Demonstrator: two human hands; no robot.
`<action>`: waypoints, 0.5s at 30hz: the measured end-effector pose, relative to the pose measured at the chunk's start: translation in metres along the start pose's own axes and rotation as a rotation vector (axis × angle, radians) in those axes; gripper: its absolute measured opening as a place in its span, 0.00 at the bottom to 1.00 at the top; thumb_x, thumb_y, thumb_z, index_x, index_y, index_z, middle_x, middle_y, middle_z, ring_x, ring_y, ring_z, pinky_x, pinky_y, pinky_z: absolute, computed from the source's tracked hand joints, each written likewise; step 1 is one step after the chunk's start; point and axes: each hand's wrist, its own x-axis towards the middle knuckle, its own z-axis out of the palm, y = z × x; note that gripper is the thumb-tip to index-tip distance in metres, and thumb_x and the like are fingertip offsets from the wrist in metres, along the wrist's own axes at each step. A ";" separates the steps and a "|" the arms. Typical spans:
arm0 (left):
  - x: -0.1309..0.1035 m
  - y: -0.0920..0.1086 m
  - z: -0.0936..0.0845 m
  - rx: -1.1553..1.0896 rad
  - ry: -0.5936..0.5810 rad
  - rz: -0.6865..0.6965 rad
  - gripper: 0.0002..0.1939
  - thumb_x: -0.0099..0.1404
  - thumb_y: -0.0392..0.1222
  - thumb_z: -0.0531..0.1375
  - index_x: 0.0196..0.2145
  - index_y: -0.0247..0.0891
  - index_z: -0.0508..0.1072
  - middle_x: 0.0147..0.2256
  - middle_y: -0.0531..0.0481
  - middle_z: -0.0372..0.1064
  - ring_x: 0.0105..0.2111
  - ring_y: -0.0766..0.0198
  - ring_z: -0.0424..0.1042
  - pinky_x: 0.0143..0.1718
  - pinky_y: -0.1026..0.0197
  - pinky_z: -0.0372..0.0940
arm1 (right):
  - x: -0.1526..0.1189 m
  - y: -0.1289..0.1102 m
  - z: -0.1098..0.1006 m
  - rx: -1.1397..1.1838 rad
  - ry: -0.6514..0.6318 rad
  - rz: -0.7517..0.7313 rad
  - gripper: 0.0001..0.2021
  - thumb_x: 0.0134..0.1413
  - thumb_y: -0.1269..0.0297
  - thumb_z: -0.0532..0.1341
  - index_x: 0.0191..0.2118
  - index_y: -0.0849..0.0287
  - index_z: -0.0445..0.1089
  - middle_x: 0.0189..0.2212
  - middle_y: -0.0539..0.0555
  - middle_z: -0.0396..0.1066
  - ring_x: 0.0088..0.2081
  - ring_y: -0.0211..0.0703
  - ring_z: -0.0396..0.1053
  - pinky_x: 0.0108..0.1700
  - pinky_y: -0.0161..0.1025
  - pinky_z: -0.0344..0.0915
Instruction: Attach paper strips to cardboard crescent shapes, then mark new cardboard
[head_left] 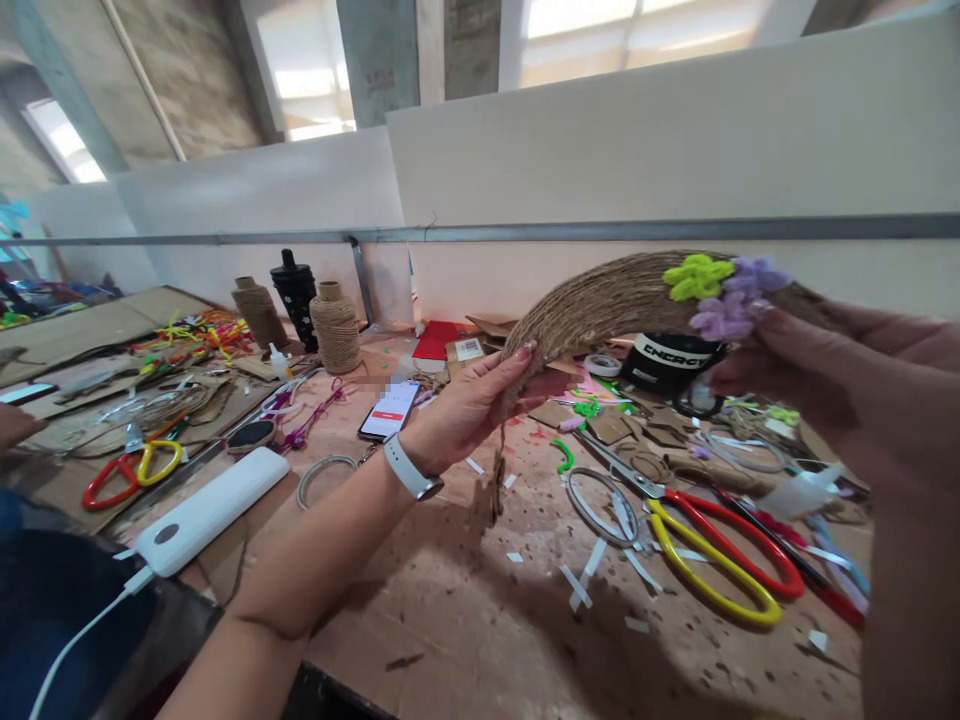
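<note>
Raised above the table is a curved, twine-wrapped arch (592, 292), with a tail of twine dangling from its left end. My left hand (472, 410) pinches that left end between thumb and fingers. Near the other end, my right hand (817, 370) is closed on the arch, its thumb beside the flowers. A yellow-green fuzzy flower (697, 277) and light purple fuzzy flowers (727, 312) sit on the arch's right part. Behind and below it stands a black mug (667, 362) with a white band lettered "ENERGY".
Red-and-yellow-handled scissors (720, 550) lie at right among paper scraps and metal rings. A phone (390, 408), a white power bank (214, 510) and twine spools (335, 330) are at left. A second pair of scissors (135, 472) lies near another person's hand (16, 427).
</note>
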 end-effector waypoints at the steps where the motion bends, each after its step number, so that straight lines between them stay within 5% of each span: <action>1: 0.001 0.000 -0.001 0.008 0.001 0.003 0.11 0.67 0.43 0.57 0.44 0.39 0.76 0.38 0.45 0.77 0.41 0.58 0.76 0.54 0.52 0.64 | 0.001 -0.001 0.002 0.017 0.009 -0.001 0.17 0.33 0.58 0.76 0.32 0.59 0.79 0.24 0.54 0.75 0.22 0.39 0.73 0.25 0.32 0.76; 8: 0.009 -0.007 -0.016 0.142 -0.066 0.035 0.15 0.63 0.49 0.61 0.36 0.33 0.78 0.40 0.42 0.76 0.42 0.56 0.76 0.54 0.54 0.62 | 0.011 -0.002 0.004 0.109 0.185 0.006 0.07 0.39 0.67 0.73 0.28 0.61 0.78 0.25 0.52 0.75 0.21 0.37 0.72 0.26 0.32 0.76; 15: 0.011 -0.011 -0.017 0.289 0.019 0.173 0.16 0.57 0.52 0.65 0.27 0.34 0.77 0.29 0.48 0.76 0.32 0.61 0.77 0.39 0.62 0.66 | 0.011 -0.004 0.015 0.118 0.163 0.038 0.05 0.45 0.68 0.71 0.27 0.62 0.76 0.25 0.51 0.73 0.21 0.34 0.71 0.25 0.30 0.75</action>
